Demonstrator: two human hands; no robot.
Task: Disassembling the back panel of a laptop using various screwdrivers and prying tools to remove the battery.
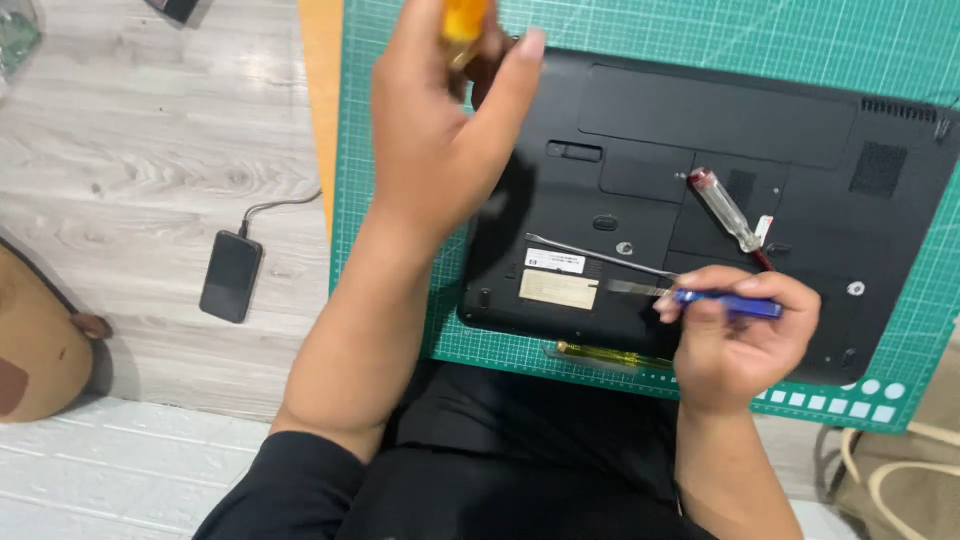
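1. My left hand point(440, 130) is raised over the upturned black laptop point(720, 190), fingers closed round an orange-handled tool point(462, 25).
2. My right hand point(740, 340) grips a blue-handled screwdriver point(725, 303), blade resting by the pale label point(557, 288).
3. A clear-handled screwdriver point(725, 208) lies on the laptop; a yellow-handled one point(610, 353) lies on the green cutting mat point(900, 60).

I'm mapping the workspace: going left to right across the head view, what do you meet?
Brown bag → phone → left hand → right hand → laptop vent
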